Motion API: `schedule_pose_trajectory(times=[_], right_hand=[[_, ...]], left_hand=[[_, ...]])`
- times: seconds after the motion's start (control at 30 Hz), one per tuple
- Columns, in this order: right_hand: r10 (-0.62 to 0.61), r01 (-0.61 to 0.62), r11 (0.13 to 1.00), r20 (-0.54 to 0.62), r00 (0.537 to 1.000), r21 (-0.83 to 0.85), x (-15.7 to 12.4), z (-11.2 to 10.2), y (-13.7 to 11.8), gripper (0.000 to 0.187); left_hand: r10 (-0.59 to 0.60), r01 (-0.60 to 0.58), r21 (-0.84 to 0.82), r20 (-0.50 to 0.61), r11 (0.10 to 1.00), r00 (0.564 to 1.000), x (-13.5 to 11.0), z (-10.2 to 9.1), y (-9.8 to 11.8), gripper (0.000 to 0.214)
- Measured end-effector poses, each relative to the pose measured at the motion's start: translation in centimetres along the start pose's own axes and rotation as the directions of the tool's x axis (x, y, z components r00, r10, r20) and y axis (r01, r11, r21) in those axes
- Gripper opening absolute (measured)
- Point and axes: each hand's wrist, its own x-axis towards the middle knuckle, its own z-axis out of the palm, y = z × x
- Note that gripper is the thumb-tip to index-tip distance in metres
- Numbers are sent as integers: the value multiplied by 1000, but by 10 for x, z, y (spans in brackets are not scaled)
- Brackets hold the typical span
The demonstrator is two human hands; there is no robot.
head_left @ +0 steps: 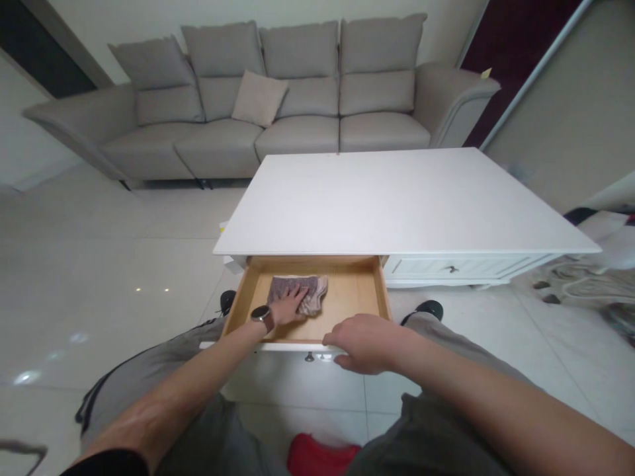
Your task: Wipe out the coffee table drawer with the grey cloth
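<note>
A wooden drawer (354, 291) stands pulled out from the left front of a white coffee table (397, 198). Inside it lies a folded brownish cloth (317, 291). My left hand (288, 305), with a watch on its wrist, rests flat on the cloth, fingers spread over it. My right hand (364, 342) grips the white front panel of the drawer near its small knob (309, 357), fingers curled over the edge.
A second drawer (461, 268) at the table's right front is closed. A grey sofa (278, 99) with a beige cushion (258, 98) stands behind the table. A patterned rug (585, 284) lies at the right. Something red (320, 456) sits on the floor between my knees.
</note>
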Motion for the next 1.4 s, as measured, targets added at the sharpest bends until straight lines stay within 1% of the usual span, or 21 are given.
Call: schedule_pose_trajectory(times=[0.07, 0.13, 0.27, 0.33, 0.4, 0.47, 0.53, 0.57, 0.63, 0.67, 0.73, 0.77, 0.83, 0.9, 1.0, 1.07, 1.13, 1.17, 1.2, 1.27, 1.4], right_hand=[[42, -42, 999, 33, 999, 4, -2, 1, 6, 37], [88, -88, 996, 74, 993, 2, 1, 5, 16, 41], [152, -160, 986, 141, 978, 47, 14, 18, 46, 54], [183, -195, 979, 161, 970, 61, 21, 25, 61, 54], [211, -222, 974, 181, 961, 45, 27, 31, 70, 50], [215, -225, 974, 222, 951, 18, 29, 33, 72, 45], [200, -210, 978, 285, 937, 3, 30, 33, 69, 39], [185, -196, 981, 314, 931, 2, 30, 32, 66, 37], [164, -179, 984, 352, 922, 9, 30, 30, 60, 36], [161, -177, 984, 363, 918, 11, 30, 29, 58, 36], [168, -187, 982, 382, 909, 14, 31, 29, 57, 37], [173, -197, 980, 388, 905, 21, 32, 29, 58, 38], [185, -216, 976, 380, 906, 40, 33, 29, 62, 39], [197, -231, 971, 356, 914, 56, 33, 30, 67, 40], [205, -236, 970, 313, 927, 64, 34, 32, 73, 41], [196, -229, 970, 298, 934, 78, 35, 35, 76, 40], [195, -231, 969, 295, 935, 91, 35, 37, 78, 40], [198, -235, 967, 297, 934, 95, 35, 38, 79, 40], [203, -241, 966, 298, 933, 97, 35, 40, 80, 40], [208, -246, 964, 293, 933, 97, 35, 42, 81, 40], [222, -262, 960, 309, 925, 94, 37, 49, 80, 40]], left_hand=[[-67, 59, 74, 108, 996, 992, 20, 21, 2, 120], [-70, 57, 110, 110, 992, 991, 37, 33, 5, 127], [9, -17, 76, 106, 997, 994, 64, 37, 26, 125], [33, -41, 69, 108, 997, 994, 77, 36, 47, 125], [49, -56, 67, 101, 996, 994, 92, 35, 75, 127], [104, -108, 44, 83, 993, 991, 107, 36, 107, 125], [173, -173, 0, 45, 985, 984, 120, 37, 137, 117], [179, -179, -20, 26, 984, 983, 124, 38, 148, 113], [159, -160, -54, -18, 986, 987, 130, 40, 162, 104], [145, -148, -68, -40, 987, 989, 131, 42, 163, 99], [125, -133, -90, -94, 987, 988, 130, 43, 153, 90], [104, -116, -101, -117, 988, 988, 129, 44, 143, 87], [2, -21, -123, -156, 992, 988, 123, 42, 112, 86], [-145, 120, -143, -186, 983, 972, 114, 38, 68, 88], [-284, 261, -141, -181, 955, 941, 93, 28, -13, 86], [-378, 354, -146, -194, 924, 905, 76, 22, -66, 84], [-356, 341, -106, -216, 934, 909, 64, 18, -107, 81], [-337, 326, -83, -219, 942, 916, 60, 16, -120, 80], [-320, 313, -68, -221, 947, 921, 58, 15, -128, 79], [-321, 315, -65, -227, 947, 919, 59, 14, -128, 73], [-347, 338, -82, -291, 937, 892, 66, 17, -97, 61]])
